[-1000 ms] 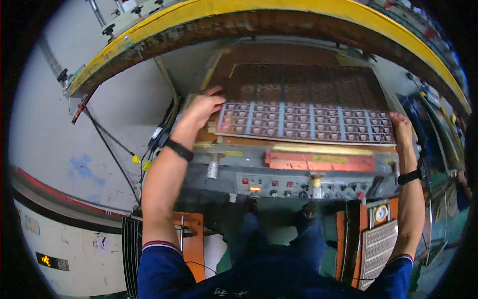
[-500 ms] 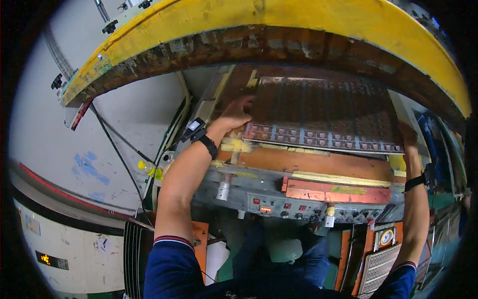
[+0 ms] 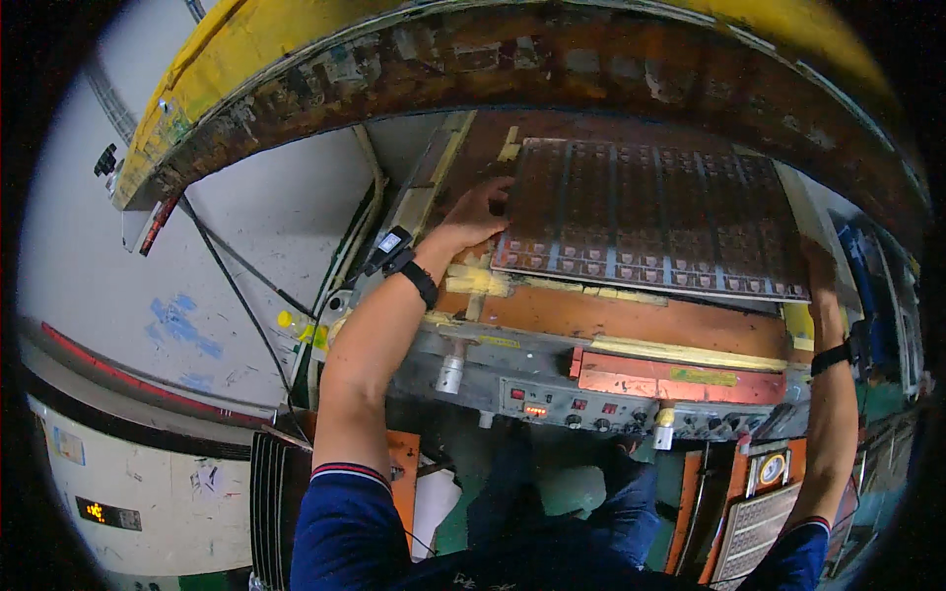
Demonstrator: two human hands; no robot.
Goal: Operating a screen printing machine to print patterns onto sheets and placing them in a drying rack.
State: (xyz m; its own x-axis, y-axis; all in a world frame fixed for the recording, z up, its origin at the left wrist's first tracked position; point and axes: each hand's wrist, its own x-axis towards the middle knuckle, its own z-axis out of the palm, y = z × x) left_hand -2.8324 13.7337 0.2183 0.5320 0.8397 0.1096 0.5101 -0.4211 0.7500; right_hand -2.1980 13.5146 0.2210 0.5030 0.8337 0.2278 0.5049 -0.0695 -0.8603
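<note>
A flat rectangular panel [image 3: 641,212], printed with rows of small repeated dark and pale patterns, lies over the brown bed [image 3: 611,310] of a machine. Its near edge shows a thin pale rim with a dark gap beneath. My left hand [image 3: 478,212], with a strapped device at the wrist, has its fingers curled at the panel's left edge. At the right edge is my right hand [image 3: 818,258], closed about the panel's side; deep shadow blurs its fingers.
A wide yellow-topped, stained beam [image 3: 493,64] arches over the bed's far side. Switches and knobs line the control strip [image 3: 581,412] in front. Below right, another patterned panel [image 3: 754,537] stands near a round gauge [image 3: 772,469]. A yellow-capped bottle [image 3: 291,323] stands left of the bed.
The panel has shifted slightly away from me with both hands at its sides. More of its patterned surface is lit. The overhead beam appears a little higher in the view.
</note>
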